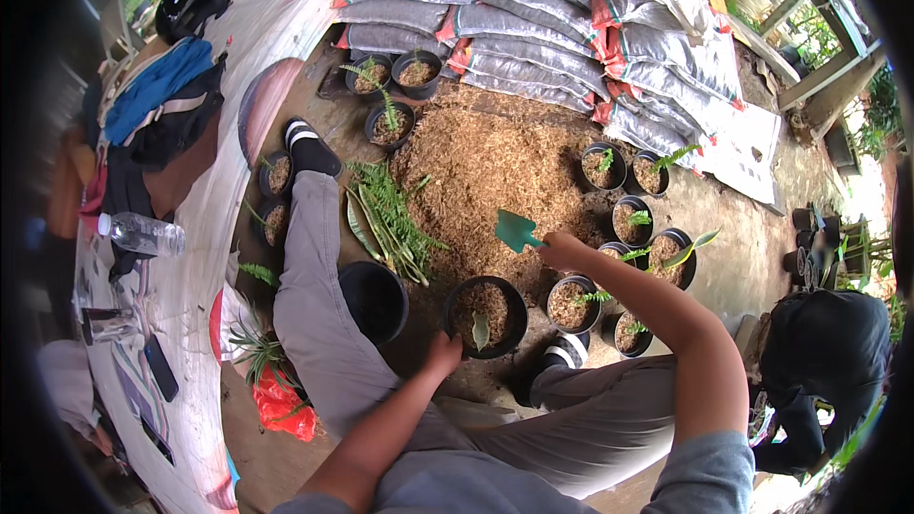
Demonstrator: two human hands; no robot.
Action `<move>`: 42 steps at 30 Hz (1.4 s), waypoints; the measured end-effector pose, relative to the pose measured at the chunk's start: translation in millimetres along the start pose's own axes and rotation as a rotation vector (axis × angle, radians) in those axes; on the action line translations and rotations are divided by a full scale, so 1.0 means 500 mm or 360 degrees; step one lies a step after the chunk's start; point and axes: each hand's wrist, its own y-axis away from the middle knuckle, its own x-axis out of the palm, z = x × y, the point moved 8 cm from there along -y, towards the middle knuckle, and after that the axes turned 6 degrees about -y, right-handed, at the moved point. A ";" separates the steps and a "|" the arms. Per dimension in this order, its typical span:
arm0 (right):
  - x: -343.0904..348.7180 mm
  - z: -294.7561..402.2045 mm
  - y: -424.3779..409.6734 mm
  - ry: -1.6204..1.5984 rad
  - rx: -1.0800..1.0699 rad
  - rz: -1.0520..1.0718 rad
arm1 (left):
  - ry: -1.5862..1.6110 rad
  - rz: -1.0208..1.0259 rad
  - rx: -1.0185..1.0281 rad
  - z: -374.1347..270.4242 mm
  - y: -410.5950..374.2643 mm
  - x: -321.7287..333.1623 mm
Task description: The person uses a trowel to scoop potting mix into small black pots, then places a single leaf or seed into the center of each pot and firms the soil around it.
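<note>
With my left hand (444, 355) I grip the near rim of a black plastic plant pot (519, 300). Inside that pot, brown planting medium surrounds a single upright leaf cutting (480, 329). My right hand (564, 253) is closed around the handle of a green hand trowel (515, 230), whose blade hovers at or just above a broad heap of loose brown medium (493, 157); whether it touches cannot be told. Left of the held pot stands a black pot (373, 303) with a dark interior. Cut fern fronds and long leaves (389, 221) lie beside the heap.
Potted ferns (628, 220) cluster at the right, several more (390, 125) at the upper left. Stacked filled sacks (528, 36) wall off the far side. A sheet-covered platform (207, 257) at left bears a plastic bottle (146, 234) and a phone (161, 369). A person (821, 357) bends at right.
</note>
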 end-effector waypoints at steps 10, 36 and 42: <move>-0.007 -0.021 0.029 -0.0252 -0.0024 -0.0309 | -0.0042 0.0078 -0.0098 -0.013 -0.002 0.002; -0.047 -0.018 -0.012 -0.0356 -0.0118 -0.0450 | -0.0155 0.0089 -0.0040 0.022 -0.019 0.016; -0.183 0.018 0.139 -0.0981 -0.0290 -0.0659 | -0.0023 0.0009 -0.0008 0.010 -0.009 0.019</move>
